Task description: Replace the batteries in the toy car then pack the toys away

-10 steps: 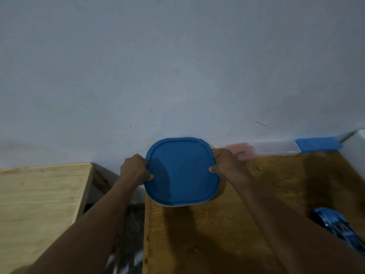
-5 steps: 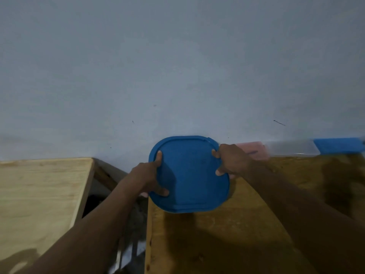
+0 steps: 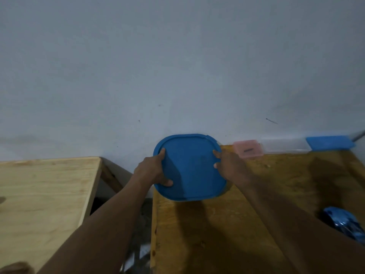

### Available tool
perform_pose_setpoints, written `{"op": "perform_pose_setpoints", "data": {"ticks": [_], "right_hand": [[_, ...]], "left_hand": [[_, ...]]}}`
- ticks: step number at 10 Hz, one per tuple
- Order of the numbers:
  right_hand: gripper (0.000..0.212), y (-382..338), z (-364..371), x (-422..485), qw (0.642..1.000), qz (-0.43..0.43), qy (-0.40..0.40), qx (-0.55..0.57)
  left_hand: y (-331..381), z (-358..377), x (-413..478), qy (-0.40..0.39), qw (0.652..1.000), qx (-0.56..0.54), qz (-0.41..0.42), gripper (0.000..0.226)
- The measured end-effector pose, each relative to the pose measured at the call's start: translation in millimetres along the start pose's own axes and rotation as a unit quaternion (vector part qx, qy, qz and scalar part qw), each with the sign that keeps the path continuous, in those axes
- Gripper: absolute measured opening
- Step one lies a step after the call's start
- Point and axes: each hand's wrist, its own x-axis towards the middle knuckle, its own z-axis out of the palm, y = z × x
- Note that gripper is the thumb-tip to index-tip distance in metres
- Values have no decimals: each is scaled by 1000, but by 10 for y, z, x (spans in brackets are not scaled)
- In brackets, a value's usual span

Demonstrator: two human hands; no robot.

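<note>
A round-cornered blue lid (image 3: 192, 171) sits on a container at the back left corner of the darker wooden table (image 3: 217, 234), near the wall. My left hand (image 3: 151, 172) grips the lid's left edge, forefinger and thumb lying on top of it. My right hand (image 3: 230, 167) holds the right edge, fingertips on the lid. The container under the lid is almost wholly hidden. The blue toy car (image 3: 344, 224) lies at the table's right side, partly behind my right forearm.
Along the wall stand a pink case (image 3: 247, 148), a clear box (image 3: 286, 145) and a blue lid or box (image 3: 329, 142). A lighter wooden table (image 3: 43, 194) is at the left, with a gap to the floor between the two tables.
My left hand shifted from the lid's side to lie with forefinger and thumb over its top. The right hand's fingertips now rest on the lid. The lidded container stays in its corner.
</note>
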Motion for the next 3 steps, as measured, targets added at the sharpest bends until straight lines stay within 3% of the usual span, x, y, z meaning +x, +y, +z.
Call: {"op": "perform_pose_setpoints", "data": {"ticks": [1, 2, 3], "right_hand": [[57, 27, 208, -239, 999, 19, 16, 33], [64, 79, 241, -459, 997, 14, 20, 79], [48, 98, -63, -593, 979, -37, 99, 175]], "left_hand": [[72, 166, -222, 65, 997, -38, -23, 104], [150, 240, -447, 203, 978, -54, -3, 93], [258, 483, -766, 333, 915, -202, 100, 75]]}}
